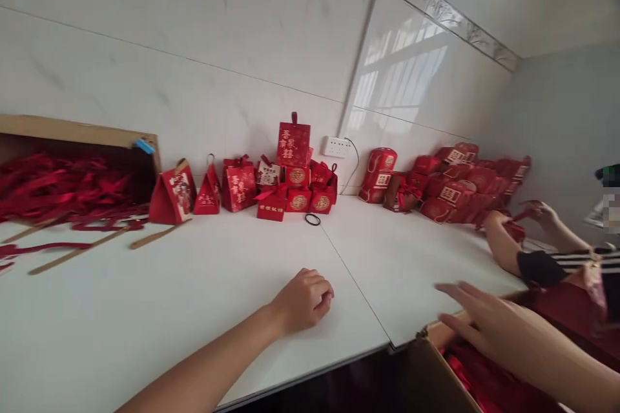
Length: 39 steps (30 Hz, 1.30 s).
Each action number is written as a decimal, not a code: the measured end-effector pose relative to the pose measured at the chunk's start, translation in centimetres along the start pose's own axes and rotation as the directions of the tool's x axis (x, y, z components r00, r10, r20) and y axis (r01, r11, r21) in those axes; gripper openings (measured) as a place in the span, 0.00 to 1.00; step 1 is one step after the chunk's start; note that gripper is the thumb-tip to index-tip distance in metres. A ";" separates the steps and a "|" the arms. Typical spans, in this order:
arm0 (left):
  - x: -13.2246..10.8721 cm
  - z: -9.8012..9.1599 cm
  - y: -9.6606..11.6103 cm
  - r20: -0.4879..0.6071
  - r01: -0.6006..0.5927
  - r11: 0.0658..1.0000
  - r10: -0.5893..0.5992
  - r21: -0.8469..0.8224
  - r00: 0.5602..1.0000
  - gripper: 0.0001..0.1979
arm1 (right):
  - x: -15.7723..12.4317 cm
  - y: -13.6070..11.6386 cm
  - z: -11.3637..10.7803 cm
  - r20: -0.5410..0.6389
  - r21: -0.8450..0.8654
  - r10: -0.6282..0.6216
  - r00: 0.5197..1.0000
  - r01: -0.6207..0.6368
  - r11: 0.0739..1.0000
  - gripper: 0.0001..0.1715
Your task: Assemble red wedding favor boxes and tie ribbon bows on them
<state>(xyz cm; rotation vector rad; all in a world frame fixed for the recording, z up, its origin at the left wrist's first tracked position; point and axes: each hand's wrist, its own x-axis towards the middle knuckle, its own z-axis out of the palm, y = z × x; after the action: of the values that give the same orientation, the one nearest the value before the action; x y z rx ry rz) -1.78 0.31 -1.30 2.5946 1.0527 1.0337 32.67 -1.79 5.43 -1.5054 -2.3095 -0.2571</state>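
Observation:
My left hand [304,300] rests on the white table [169,297] near its front edge, fingers curled into a loose fist with nothing seen in it. My right hand [477,316] hovers with fingers stretched out flat over the rim of a cardboard box [436,368] of red items at the table's front right corner. It holds nothing. Red gift boxes [290,174] stand in a cluster against the back wall, far from both hands.
An open cardboard box of red ribbons [68,184] lies at the back left, with wooden sticks [77,251] beside it. A black hair tie [312,219] lies mid-table. A pile of red pouches [455,184] fills the back right. Another person's hands [533,216] work at the right.

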 end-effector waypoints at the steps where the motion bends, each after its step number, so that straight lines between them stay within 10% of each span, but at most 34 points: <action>1: -0.5 -0.7 -0.4 -0.015 0.025 1.000 -0.025 0.010 1.000 0.09 | 2.8 -3.1 0.3 0.106 0.012 -0.065 0.992 0.064 0.998 0.18; 5: -1.7 -3.1 -2.2 -0.112 0.153 0.988 -0.148 0.033 0.983 0.10 | 12.8 -14.8 2.7 0.403 0.140 -0.244 0.882 0.204 0.969 0.21; 8: -1.5 -3.5 -3.2 -0.172 0.222 0.974 -0.210 0.049 0.962 0.10 | 19.0 -20.9 5.8 0.328 0.153 -0.112 0.938 0.064 0.986 0.26; 17: -1.7 -2.9 -4.3 -0.124 0.244 0.963 -0.230 0.112 0.965 0.07 | 29.6 -29.3 13.0 0.271 0.333 0.362 0.892 -0.440 0.834 0.56; 23: -1.6 -3.3 -4.6 -0.203 0.315 0.949 -0.304 0.023 0.931 0.08 | 29.2 -28.3 13.8 0.272 0.621 0.331 0.904 -0.428 0.657 0.47; 27: -1.3 -3.9 -4.1 -0.456 0.308 0.937 -0.349 -0.166 0.819 0.09 | 26.2 -25.0 12.2 0.313 0.809 0.197 0.929 -0.370 0.456 0.32; 33: -1.2 -4.4 -2.9 -0.417 0.274 0.896 -0.410 -0.350 0.811 0.07 | 19.2 -18.8 7.4 0.399 0.879 -0.145 0.905 -0.423 -0.221 0.29; 39: -0.9 -3.7 -3.3 -0.296 0.204 0.643 -0.581 -0.739 0.758 0.23 | 12.9 -13.6 7.6 0.106 0.991 -0.119 0.987 -0.094 0.099 0.35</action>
<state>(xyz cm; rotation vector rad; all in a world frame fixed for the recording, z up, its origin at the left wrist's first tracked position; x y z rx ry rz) -6.45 1.77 -0.24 1.4228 1.0253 1.6372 14.07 6.13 4.32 -0.6727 -1.7084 1.3075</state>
